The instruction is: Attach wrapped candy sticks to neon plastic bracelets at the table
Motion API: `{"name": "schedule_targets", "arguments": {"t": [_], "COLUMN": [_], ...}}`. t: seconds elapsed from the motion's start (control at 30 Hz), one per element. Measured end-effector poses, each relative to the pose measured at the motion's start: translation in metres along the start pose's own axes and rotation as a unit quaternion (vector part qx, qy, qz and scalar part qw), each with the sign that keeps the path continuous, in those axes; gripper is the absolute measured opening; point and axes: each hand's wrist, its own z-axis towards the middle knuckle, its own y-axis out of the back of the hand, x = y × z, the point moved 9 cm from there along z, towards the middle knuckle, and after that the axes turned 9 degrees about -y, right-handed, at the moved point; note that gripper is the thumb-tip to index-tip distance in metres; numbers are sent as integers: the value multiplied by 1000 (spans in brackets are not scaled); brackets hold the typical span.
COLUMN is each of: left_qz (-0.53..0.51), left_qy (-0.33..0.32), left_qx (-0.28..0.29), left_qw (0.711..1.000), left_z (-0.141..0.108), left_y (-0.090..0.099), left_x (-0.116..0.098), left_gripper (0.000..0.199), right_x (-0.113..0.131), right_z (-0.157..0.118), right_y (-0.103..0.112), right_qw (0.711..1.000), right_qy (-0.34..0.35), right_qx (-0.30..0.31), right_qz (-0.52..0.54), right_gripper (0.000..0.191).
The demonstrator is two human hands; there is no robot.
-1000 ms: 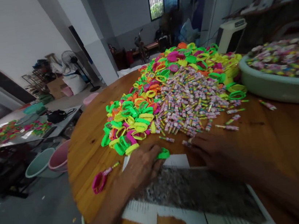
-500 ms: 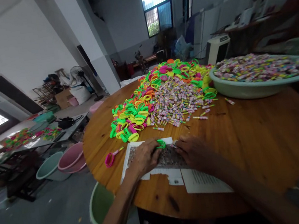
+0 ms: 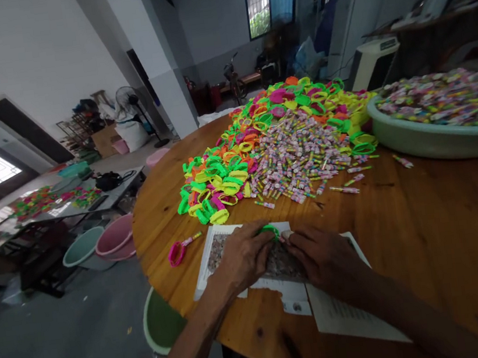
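My left hand (image 3: 243, 255) rests on a printed paper sheet (image 3: 213, 251) at the near edge of a round wooden table (image 3: 438, 217) and pinches a green plastic ring (image 3: 269, 231). My right hand (image 3: 323, 253) lies just to its right, fingertips meeting the ring and closed on a small wrapped candy stick (image 3: 287, 234). Behind them spreads a heap of neon rings (image 3: 217, 185) and a pile of wrapped candy sticks (image 3: 295, 157).
A pink ring with a stick attached (image 3: 178, 250) lies left of the paper. A green basin (image 3: 431, 139) of sticks sits at the right rear. Below the table edge stand a green tub (image 3: 161, 324) and pink and grey basins (image 3: 110, 243). Another table (image 3: 55, 206) stands left.
Both hands drew closer together over the paper, the right hand bringing a stick up to the green ring. The view pulled back, then shifted slightly closer again.
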Motion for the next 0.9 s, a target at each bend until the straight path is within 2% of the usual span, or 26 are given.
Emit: {"name": "schedule_targets", "arguments": {"t": [0.23, 0.4, 0.6, 0.77, 0.9], "left_qz": [-22, -32, -17, -27, -17], "left_qy": [-9, -6, -4, 5, 15], "left_qx": [6, 11, 22, 40, 42], "left_qw": [1000, 999, 1000, 999, 999], "left_z": [5, 7, 7, 3, -1], "left_y": [5, 6, 2, -6, -7], "left_x": [-4, -4, -3, 0, 3], "left_gripper": [25, 26, 25, 26, 27], "right_x": [3, 18, 35, 44, 51], "right_z": [0, 0, 2, 5, 9], "right_y": [-5, -4, -10, -12, -14], "right_qw": [997, 988, 961, 949, 942], "right_qy": [-1, 44, 93, 122, 154], "right_qx": [10, 24, 51, 76, 63], "right_qz": [-76, -145, -254, -279, -292], "right_gripper": [19, 20, 19, 18, 19]}}
